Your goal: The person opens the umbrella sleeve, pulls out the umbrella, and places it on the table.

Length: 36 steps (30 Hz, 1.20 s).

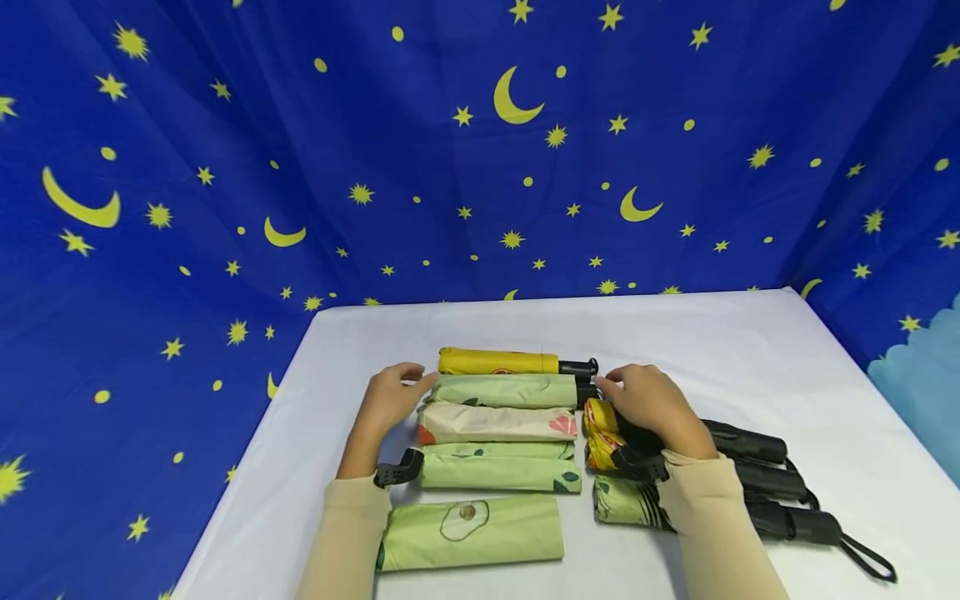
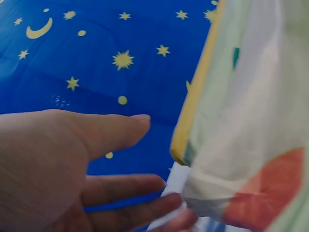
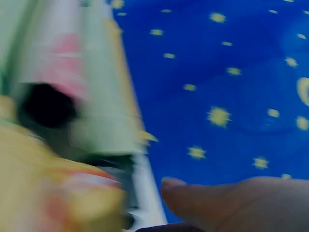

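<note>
Folded umbrellas lie in a column on the white table. At the far end is a yellow umbrella (image 1: pixel 498 361) with a black handle (image 1: pixel 577 367). A plain light-green umbrella (image 1: pixel 504 390) lies just in front of it, then a cream umbrella (image 1: pixel 495 422) with red and pink patches. My left hand (image 1: pixel 392 398) is at the left ends of these, thumb and fingers extended and apart in the left wrist view (image 2: pixel 43 164). By the right ends, my right hand (image 1: pixel 651 398) hovers with loosely bent fingers, its fingertips close to the light-green umbrella's black end.
Nearer lie a green leaf-patterned umbrella (image 1: pixel 495 468) and a green avocado-print umbrella (image 1: pixel 510 533). On the right, under and beside my right forearm, are several umbrellas with black handles (image 1: pixel 813 527), yellow ends (image 1: pixel 600 450) and a green end (image 1: pixel 618 500). A blue star-patterned curtain (image 1: pixel 420 150) surrounds the table.
</note>
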Motion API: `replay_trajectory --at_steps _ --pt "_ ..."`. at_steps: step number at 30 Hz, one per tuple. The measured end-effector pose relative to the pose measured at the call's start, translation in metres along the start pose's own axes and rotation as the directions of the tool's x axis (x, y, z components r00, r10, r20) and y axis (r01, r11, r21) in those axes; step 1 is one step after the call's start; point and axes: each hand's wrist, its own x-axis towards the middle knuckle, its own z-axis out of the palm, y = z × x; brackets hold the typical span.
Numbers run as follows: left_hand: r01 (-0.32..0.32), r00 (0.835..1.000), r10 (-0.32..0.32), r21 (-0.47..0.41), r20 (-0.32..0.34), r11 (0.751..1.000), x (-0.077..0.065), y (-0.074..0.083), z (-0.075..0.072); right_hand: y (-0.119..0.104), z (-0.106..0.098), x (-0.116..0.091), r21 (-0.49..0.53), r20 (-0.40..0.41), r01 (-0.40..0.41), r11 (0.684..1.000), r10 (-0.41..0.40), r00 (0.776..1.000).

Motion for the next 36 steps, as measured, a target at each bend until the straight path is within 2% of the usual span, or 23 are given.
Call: replay_trajectory --at_steps 4,7,10,14,17,19,22,24,26,28,30,33,35,36 --pt "0.040 0.995 -0.042 0.024 0.086 0.999 0.002 -0.001 0.006 -0.002 0.020 0.004 -0.023 0.047 0.022 0.999 -0.021 0.999" --pt "0.025 0.989 -0.026 0.013 0.143 1.000 0.003 -0.001 0.008 -0.003 0.026 0.004 -0.018 0.021 0.041 0.999 -0.040 0.999" --pt "-0.001 0.984 0.004 -0.016 0.176 1.000 0.004 -0.001 0.009 -0.004 0.027 0.004 0.036 0.037 0.040 0.999 -0.041 0.998" --pt "0.006 0.984 0.008 -0.081 0.177 0.997 0.003 -0.002 0.006 -0.006 0.023 0.004 0.131 0.066 0.018 0.991 -0.027 0.997" --pt "0.003 0.988 0.019 -0.142 0.152 0.990 0.002 -0.001 0.002 -0.008 0.016 0.002 0.182 0.048 -0.001 0.983 -0.008 0.999" --pt "-0.007 0.992 0.030 -0.184 0.125 0.983 0.001 0.001 -0.001 -0.012 0.009 0.000 0.202 0.012 0.001 0.979 -0.003 1.000" --pt "-0.011 0.996 0.033 -0.243 0.083 0.970 -0.001 0.007 -0.007 -0.020 -0.001 -0.005 0.236 -0.114 0.014 0.972 0.014 0.993" --pt "-0.016 0.998 0.033 -0.284 0.058 0.959 -0.004 0.013 -0.012 -0.025 -0.008 -0.010 0.275 -0.221 0.037 0.961 0.026 0.975" --pt "-0.015 0.999 0.030 -0.340 0.038 0.940 -0.008 0.020 -0.018 -0.031 -0.015 -0.015 0.355 -0.308 0.067 0.932 0.049 0.950" --pt "-0.035 0.998 0.050 -0.427 0.024 0.904 -0.013 0.026 -0.025 -0.035 -0.024 -0.022 0.477 -0.349 0.104 0.872 0.080 0.934" --pt "-0.078 0.995 0.095 -0.528 0.006 0.846 -0.018 0.030 -0.032 -0.037 -0.033 -0.030 0.593 -0.362 0.154 0.790 0.091 0.928" --pt "-0.157 0.980 0.195 -0.699 -0.026 0.698 -0.025 0.033 -0.041 -0.038 -0.047 -0.042 0.716 -0.360 0.238 0.656 0.055 0.931" --pt "-0.205 0.962 0.269 -0.770 -0.045 0.603 -0.029 0.034 -0.046 -0.038 -0.053 -0.049 0.754 -0.351 0.295 0.587 -0.018 0.936" --pt "-0.221 0.952 0.302 -0.796 -0.051 0.564 -0.031 0.035 -0.049 -0.037 -0.056 -0.052 0.761 -0.346 0.322 0.564 -0.068 0.936"
